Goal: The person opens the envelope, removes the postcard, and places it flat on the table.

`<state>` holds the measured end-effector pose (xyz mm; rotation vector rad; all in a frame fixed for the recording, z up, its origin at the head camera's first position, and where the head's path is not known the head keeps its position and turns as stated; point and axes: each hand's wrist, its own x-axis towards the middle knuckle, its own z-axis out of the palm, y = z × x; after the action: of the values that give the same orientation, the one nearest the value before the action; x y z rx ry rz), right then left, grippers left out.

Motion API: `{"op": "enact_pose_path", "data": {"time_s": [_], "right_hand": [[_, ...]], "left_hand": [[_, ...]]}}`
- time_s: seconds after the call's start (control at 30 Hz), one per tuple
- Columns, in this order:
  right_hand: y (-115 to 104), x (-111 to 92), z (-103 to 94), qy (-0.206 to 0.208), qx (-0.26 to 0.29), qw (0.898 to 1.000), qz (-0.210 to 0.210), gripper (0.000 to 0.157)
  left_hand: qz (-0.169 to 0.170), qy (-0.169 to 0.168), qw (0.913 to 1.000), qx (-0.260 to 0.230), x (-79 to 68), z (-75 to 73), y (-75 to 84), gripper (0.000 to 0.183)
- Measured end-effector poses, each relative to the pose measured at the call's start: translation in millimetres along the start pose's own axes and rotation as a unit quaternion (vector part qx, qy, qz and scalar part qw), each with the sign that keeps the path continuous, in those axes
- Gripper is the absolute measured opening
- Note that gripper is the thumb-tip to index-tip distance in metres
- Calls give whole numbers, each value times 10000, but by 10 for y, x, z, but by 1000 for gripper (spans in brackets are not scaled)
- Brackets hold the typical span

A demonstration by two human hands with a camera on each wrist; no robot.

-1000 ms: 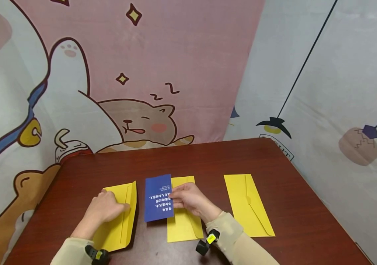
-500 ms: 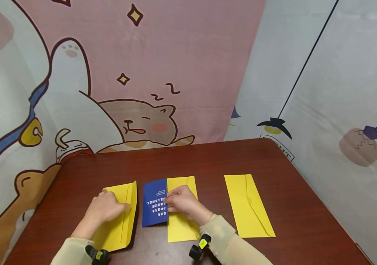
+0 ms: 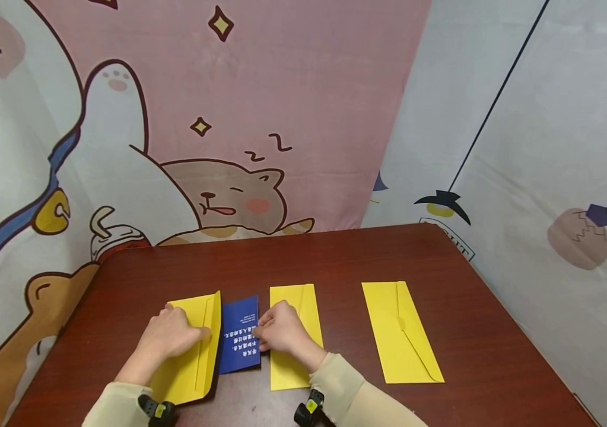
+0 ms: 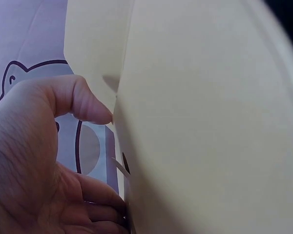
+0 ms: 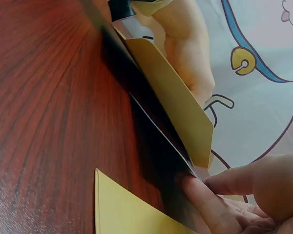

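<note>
My left hand (image 3: 172, 334) grips the leftmost yellow envelope (image 3: 196, 367), its thumb at the flap side. That envelope is tilted a little, its right edge raised off the table. In the left wrist view the thumb and fingers (image 4: 95, 190) meet the pale envelope face (image 4: 210, 107). Between thumb and fingers, my right hand (image 3: 284, 329) pinches a dark blue card (image 3: 241, 341) with white writing by its right edge. The card's left edge is close beside the raised envelope flap (image 5: 173, 97); whether it is inside cannot be told. In the right wrist view the card appears edge-on.
A second yellow envelope (image 3: 295, 370) lies flat partly under my right hand and forearm. Farther right lies a third yellow envelope (image 3: 401, 332). All are on a reddish-brown table (image 3: 335, 255), with printed cartoon cloth (image 3: 308, 118) behind it.
My right hand has carried the blue card leftward, off the middle envelope and up to the left envelope's flap. My left hand and its envelope have stayed in place.
</note>
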<state>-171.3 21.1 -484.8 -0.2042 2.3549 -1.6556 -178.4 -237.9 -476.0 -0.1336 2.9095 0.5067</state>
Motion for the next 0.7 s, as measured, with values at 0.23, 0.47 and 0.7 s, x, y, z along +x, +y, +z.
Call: {"op": "enact_pose_path", "data": {"time_s": [0.23, 0.47, 0.7], "right_hand": [[-5, -32, 47, 37, -735, 9968, -311, 20], [29, -31, 79, -7, -1096, 9928, -482, 33], [52, -19, 96, 8, -1226, 9908, -579, 32]], "left_hand": [[-4, -3, 10000, -15, -4, 4, -1, 53], [17, -16, 10000, 21, 0, 5, -4, 57], [-3, -32, 10000, 35, -2, -10, -1, 61]]}}
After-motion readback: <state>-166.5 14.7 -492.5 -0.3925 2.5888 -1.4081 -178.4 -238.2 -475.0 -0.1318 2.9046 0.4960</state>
